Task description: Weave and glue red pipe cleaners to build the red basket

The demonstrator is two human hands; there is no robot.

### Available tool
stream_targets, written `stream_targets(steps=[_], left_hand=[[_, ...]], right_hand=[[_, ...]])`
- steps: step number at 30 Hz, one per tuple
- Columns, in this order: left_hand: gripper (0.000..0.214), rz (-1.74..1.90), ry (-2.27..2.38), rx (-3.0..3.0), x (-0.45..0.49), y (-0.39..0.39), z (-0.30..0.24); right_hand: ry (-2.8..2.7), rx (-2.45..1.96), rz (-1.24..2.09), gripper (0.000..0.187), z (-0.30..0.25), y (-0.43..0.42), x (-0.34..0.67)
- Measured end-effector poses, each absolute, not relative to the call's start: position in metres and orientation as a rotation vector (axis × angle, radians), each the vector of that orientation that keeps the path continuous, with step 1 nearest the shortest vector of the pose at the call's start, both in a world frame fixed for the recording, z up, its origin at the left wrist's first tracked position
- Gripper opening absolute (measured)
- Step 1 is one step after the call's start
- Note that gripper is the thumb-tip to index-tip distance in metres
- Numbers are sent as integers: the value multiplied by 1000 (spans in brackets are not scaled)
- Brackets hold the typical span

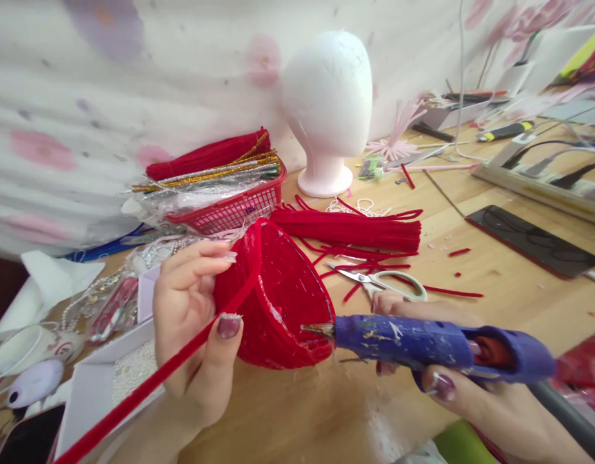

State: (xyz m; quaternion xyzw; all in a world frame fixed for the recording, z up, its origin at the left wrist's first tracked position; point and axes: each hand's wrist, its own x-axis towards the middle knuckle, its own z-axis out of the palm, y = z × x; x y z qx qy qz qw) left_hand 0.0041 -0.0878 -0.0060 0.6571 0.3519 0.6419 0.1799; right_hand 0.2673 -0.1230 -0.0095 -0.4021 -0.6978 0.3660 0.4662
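Observation:
A red fuzzy bowl-shaped piece point(297, 290), built from rows of pipe cleaner, is tilted with its open side facing right. My left hand point(195, 322) is closed around its left side, with the thumb against a long red pipe cleaner point(147, 390). That strip crosses the outside of the piece and trails to the lower left. In my right hand point(466, 393) is a blue hot glue gun point(403, 338), its metal nozzle over the near part of the opening. Whether the nozzle touches the piece I cannot tell. Whitish glue shows along the rim.
A white foam head point(329, 109) stands behind. Scissors point(389, 283) and a bundle of red pipe cleaners point(355, 229) lie beyond the piece. A red basket point(229, 212) is at back left, a box of beads point(89, 386) at left, a phone point(532, 238) and power strip point(543, 187) at right.

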Motion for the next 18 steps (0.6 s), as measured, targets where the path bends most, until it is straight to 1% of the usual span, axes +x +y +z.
stream_targets(steps=[9,12,18], left_hand=[[28,1872,992,1929,11,-87,-5],[27,1862,966,1940,11,-87,-6],[26,1864,958,1916,7,-86,-8]], right_hand=[[-1679,-865,1168,48,-8,-111,254],[-1692,-881,1162,48,-9,-112,255],[-1690,-957,1101,54,-7,-117,259]])
